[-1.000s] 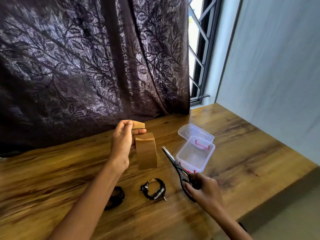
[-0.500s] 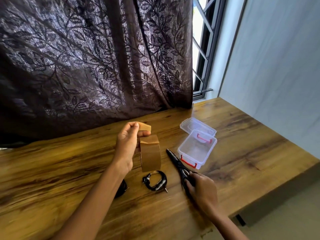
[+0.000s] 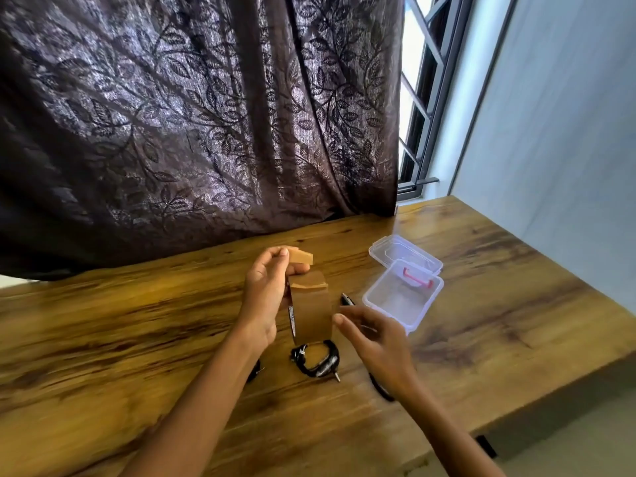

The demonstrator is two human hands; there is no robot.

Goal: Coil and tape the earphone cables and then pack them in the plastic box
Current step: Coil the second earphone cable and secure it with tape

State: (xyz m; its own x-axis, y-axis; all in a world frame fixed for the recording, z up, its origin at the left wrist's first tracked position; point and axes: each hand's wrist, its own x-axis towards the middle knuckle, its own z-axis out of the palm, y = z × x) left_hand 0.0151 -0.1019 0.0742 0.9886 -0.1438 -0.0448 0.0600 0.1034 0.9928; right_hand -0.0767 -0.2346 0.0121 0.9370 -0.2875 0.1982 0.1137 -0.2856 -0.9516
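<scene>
Left hand (image 3: 265, 294) around tape roll (image 3: 311, 308), right hand (image 3: 378, 349) relaxed, perhaps touching.

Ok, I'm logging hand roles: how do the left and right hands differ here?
The left hand holds the tape roll, fingers curled; the right hand holds nothing, fingers loosely straight. The left hand sits higher in view than the right hand. Both are over the table.

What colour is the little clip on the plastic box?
The clip is red, clearest in the head view.
</scene>
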